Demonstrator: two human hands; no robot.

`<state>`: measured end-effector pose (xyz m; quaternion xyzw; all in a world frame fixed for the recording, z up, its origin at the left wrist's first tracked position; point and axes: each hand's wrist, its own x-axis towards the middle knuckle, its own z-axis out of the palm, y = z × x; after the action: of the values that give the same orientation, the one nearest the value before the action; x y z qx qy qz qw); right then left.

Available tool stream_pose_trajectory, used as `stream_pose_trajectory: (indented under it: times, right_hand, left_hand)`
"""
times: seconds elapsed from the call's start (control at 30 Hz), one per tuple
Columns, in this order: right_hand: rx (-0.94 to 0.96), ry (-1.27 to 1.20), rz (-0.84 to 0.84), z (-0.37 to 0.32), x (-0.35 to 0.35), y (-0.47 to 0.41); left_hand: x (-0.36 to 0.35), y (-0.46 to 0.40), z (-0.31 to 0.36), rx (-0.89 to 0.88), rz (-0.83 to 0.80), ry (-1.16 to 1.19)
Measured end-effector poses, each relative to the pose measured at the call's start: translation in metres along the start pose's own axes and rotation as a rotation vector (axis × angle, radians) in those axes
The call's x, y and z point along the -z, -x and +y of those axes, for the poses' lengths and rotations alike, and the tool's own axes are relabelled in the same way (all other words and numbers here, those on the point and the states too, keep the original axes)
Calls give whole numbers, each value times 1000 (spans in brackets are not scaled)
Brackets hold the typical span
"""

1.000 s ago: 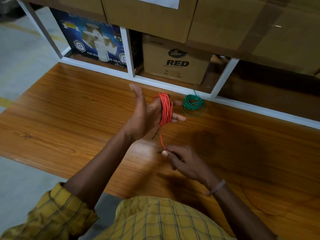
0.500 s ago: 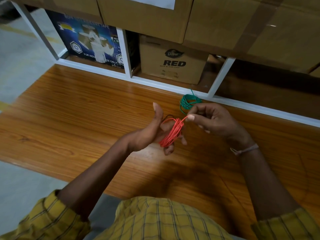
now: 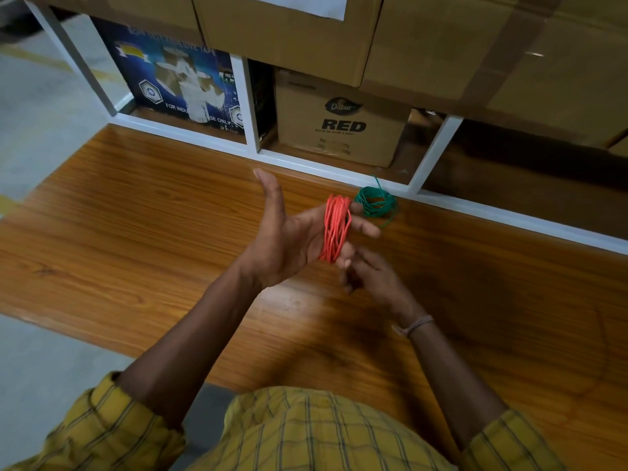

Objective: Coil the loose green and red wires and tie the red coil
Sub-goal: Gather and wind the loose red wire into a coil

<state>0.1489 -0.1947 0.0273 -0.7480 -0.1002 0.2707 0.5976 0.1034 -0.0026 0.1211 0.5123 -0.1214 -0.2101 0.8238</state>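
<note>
The person's left hand (image 3: 289, 239) is raised palm-up over the glossy wooden worktop (image 3: 136, 215), thumb up and fingers straight, with the thin red wire coil (image 3: 334, 229) looped around those fingers. The right hand (image 3: 370, 277) sits just below the coil, fingers curled near its lower edge; it may be pinching the wire's end, though I cannot tell through the blur. The small green wire coil (image 3: 375, 202) lies on the worktop just beyond, near the white shelf frame (image 3: 306, 164).
</note>
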Motion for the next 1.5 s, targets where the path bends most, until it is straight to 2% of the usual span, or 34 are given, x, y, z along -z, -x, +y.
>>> stream_pose_trajectory:
  times: [0.13,0.33,0.4,0.47,0.57,0.67,0.83,0.93,1.1,1.3,1.43,1.5]
  right_hand:
    - [-12,197,-151,8,-25,24]
    - [71,425,-331,-44,-27,59]
    - [74,512,-392,-63,-16,67]
    - [92,517,-414,-83,-1,73]
    - [217,529,-332,-110,28,71]
    - [278,548,-195,-126,58,57]
    - [344,549,52,-118,78,19]
    - [249,437,144,-89,76,-4]
    - [134,385,57,-35,42,-10]
    - [80,445,-101,-1,-9,29]
    - [220,562,-215,-28,-22,61]
    - [301,651,-226,-43,-18,69]
  left_hand:
    - [13,-6,3,-67,127,-22]
    - [26,-10,-12,65,287,-270]
    - [34,-8,-20,112,352,-443]
    - [40,-4,-26,181,372,-617]
    - [41,6,-33,239,320,-681]
    - [31,14,-35,273,162,-603]
    - [4,20,-28,223,-41,-379]
    - [0,20,-22,180,-110,-318]
    - [-5,17,-3,106,-112,-160]
    - [1,8,14,-40,27,-79]
    - [7,1,10,-49,186,-109]
    - [15,-4,5,-1,218,-127]
